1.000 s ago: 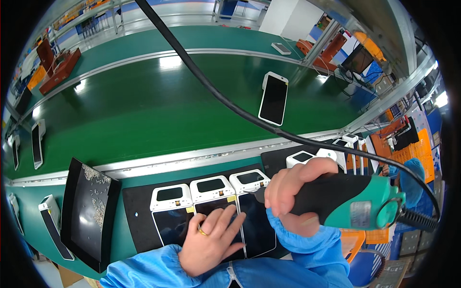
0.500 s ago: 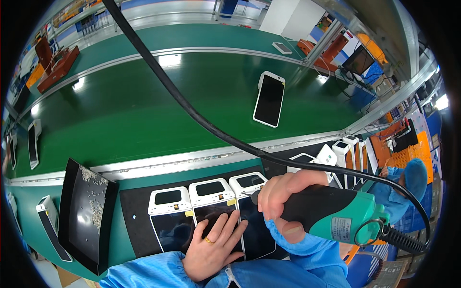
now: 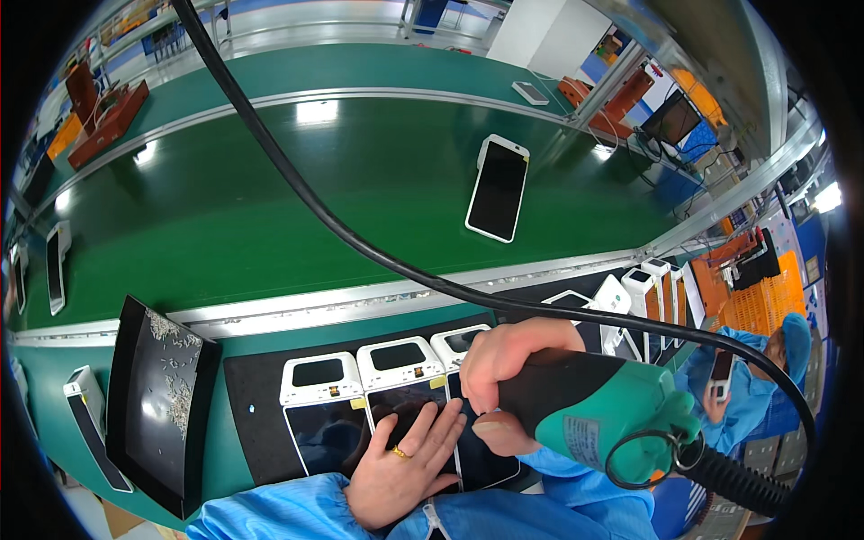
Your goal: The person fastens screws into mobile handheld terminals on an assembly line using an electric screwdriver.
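Note:
My right hand is wrapped round a green and black electric screwdriver. My fingers hide most of its front end, which points at the rightmost of three white handheld terminals. That right terminal is partly covered by my hand. My left hand, with a ring on one finger, lies flat with fingers stretched across the dark screen of the middle terminal, its fingertips reaching toward the right one. Beside it is the left terminal, with a yellow tab below its top part. All three lie side by side on a black mat.
A black tray of small screws stands left of the mat, beside another terminal. A black cable arcs across the view. Beyond the metal rail, a terminal lies on the green belt. At right, a co-worker holds a device.
My right hand and the screwdriver have shifted left, and the screwdriver body is turned. The terminals on the belt have moved slightly left. My left hand stays almost in place. The co-worker's device has come into view.

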A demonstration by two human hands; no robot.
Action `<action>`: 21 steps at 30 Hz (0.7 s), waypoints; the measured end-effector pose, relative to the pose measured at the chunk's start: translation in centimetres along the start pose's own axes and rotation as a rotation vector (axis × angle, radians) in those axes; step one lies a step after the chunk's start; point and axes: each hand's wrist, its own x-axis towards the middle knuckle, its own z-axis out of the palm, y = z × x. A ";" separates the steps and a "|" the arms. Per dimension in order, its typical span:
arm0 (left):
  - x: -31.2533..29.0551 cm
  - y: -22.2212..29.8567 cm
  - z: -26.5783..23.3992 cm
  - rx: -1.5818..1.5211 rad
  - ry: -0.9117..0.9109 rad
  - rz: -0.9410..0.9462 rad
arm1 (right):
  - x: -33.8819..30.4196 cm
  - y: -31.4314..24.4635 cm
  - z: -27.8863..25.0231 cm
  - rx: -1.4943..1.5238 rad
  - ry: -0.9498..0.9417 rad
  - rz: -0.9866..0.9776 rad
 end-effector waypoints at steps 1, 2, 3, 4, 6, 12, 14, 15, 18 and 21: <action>0.1 -0.1 0.0 -0.002 -0.001 0.001 | 0.1 -0.1 0.1 -0.046 -0.002 0.001; 0.3 -0.2 -0.1 0.019 0.055 0.012 | 0.4 -0.2 0.8 -0.047 -0.001 0.002; 0.4 -0.2 -0.1 0.043 0.108 0.017 | 0.8 -0.1 1.8 -0.027 0.155 0.051; 0.2 -0.2 0.2 0.047 0.106 0.012 | 1.0 -0.1 2.4 -0.006 0.310 0.101; -0.1 -0.1 0.9 0.283 -0.025 0.038 | 1.3 0.0 1.7 0.081 0.272 0.139; 0.3 0.6 -0.3 0.037 -0.018 -0.004 | 1.0 -1.6 0.1 -0.229 0.044 0.109; 0.9 0.7 -1.1 0.045 0.005 0.031 | -0.1 -1.0 -0.9 0.142 0.194 0.073; 1.2 0.7 -1.3 -0.087 0.036 0.020 | -0.6 -1.6 -1.3 0.207 0.271 -0.003; 3.3 0.1 -2.5 -0.155 0.174 0.036 | -1.6 -4.8 -2.1 0.147 0.473 -0.114; 7.3 -0.8 -3.7 -0.074 0.097 -0.087 | -3.2 -6.9 -3.4 0.070 0.500 -0.117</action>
